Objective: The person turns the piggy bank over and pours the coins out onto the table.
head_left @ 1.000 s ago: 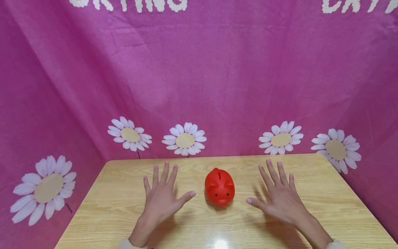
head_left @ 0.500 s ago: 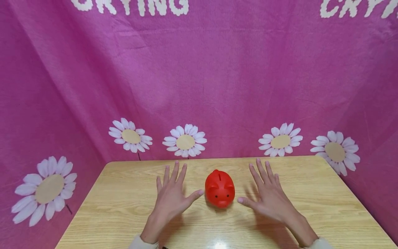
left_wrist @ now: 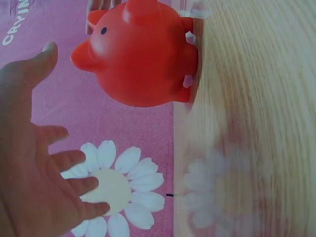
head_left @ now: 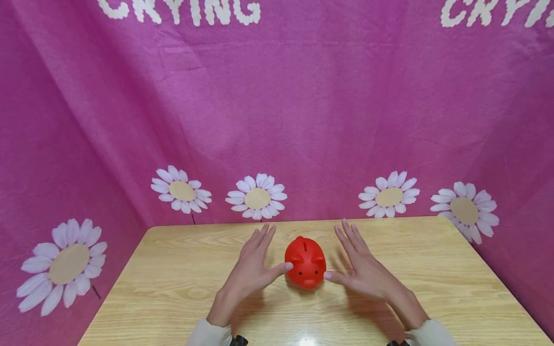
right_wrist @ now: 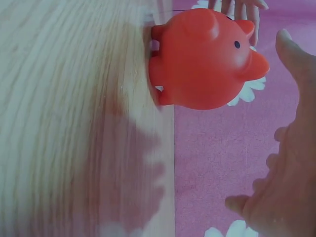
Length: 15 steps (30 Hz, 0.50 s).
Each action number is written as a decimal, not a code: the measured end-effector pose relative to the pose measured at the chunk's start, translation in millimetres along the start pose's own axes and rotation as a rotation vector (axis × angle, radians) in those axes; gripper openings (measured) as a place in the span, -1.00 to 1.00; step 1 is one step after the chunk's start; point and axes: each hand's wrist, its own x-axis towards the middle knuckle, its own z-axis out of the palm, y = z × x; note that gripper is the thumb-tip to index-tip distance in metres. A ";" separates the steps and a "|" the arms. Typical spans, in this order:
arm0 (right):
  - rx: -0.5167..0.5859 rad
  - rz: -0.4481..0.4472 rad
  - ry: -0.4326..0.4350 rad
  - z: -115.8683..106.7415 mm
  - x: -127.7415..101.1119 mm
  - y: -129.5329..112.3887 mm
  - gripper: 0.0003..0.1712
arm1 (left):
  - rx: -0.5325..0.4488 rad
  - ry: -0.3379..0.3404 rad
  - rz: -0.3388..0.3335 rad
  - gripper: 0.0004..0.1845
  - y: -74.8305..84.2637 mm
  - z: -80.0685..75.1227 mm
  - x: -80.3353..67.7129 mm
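A red piggy bank (head_left: 305, 262) stands upright on its feet near the middle of a light wooden counter (head_left: 173, 283), a little toward the far edge, with its snout turned to the person and its coin slot on top. The 2 hands flank it, 1 on each side.

The left hand (head_left: 252, 272) lies just beside the pig's left flank, fingers straight and held close together, pointing toward the far edge of the counter. Its thumb sticks out sideways and its tip reaches the pig's side by the ear; in the head view it looks to be touching, but the left wrist view (left_wrist: 34, 163) shows a gap between the thumb and the snout, so contact cannot be told for certain. The right hand (head_left: 362, 273) mirrors it on the other flank: fingers straight and together, thumb stretched toward the pig's cheek, its tip just beside the red plastic or touching it. In the right wrist view (right_wrist: 289, 168) the thumb stands clear of the snout. Neither hand curls around anything; both are flat and open.

Pale sleeve cuffs (head_left: 207, 334) show at both wrists. Behind the counter hangs a pink cloth (head_left: 303, 105) printed with white daisies (head_left: 257, 196) and white lettering (head_left: 182, 10) along the top.
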 end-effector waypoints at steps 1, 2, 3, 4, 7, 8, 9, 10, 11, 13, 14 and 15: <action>0.014 -0.008 -0.005 0.9 1.6 0.6 0.29 | -0.011 -0.004 0.005 0.08 -0.5 1.0 1.2; 0.026 -0.015 -0.008 1.8 3.2 1.4 0.29 | -0.023 -0.008 0.012 0.08 -1.2 2.0 2.5; 0.039 -0.023 -0.008 2.6 4.8 1.9 0.28 | -0.031 -0.013 0.018 0.07 -2.1 3.2 3.7; 0.056 -0.031 -0.008 3.2 6.4 2.1 0.28 | -0.037 -0.018 0.025 0.07 -2.9 4.2 5.0; 0.094 -0.048 0.000 5.0 10.3 2.5 0.24 | -0.064 -0.032 0.050 0.05 -4.8 6.8 8.4; 0.102 -0.052 0.004 5.5 11.3 2.7 0.23 | -0.078 -0.036 0.059 0.05 -5.3 7.5 9.3; 0.112 -0.056 0.007 6.1 12.0 2.7 0.21 | -0.090 -0.040 0.068 0.04 -5.7 8.2 9.9; 0.123 -0.059 0.010 6.6 12.6 2.8 0.19 | -0.102 -0.045 0.076 0.04 -6.1 8.7 10.3; 0.127 -0.059 0.011 7.2 12.9 2.9 0.18 | -0.115 -0.050 0.082 0.04 -6.5 9.1 10.4; 0.136 -0.060 0.010 8.2 13.3 3.2 0.16 | -0.130 -0.056 0.097 0.03 -7.1 9.8 10.2; 0.141 -0.058 0.008 8.6 13.4 3.3 0.15 | -0.136 -0.057 0.103 0.03 -7.7 10.2 9.8; 0.145 -0.058 0.006 8.9 13.5 3.3 0.14 | -0.138 -0.061 0.105 0.02 -8.3 10.4 9.4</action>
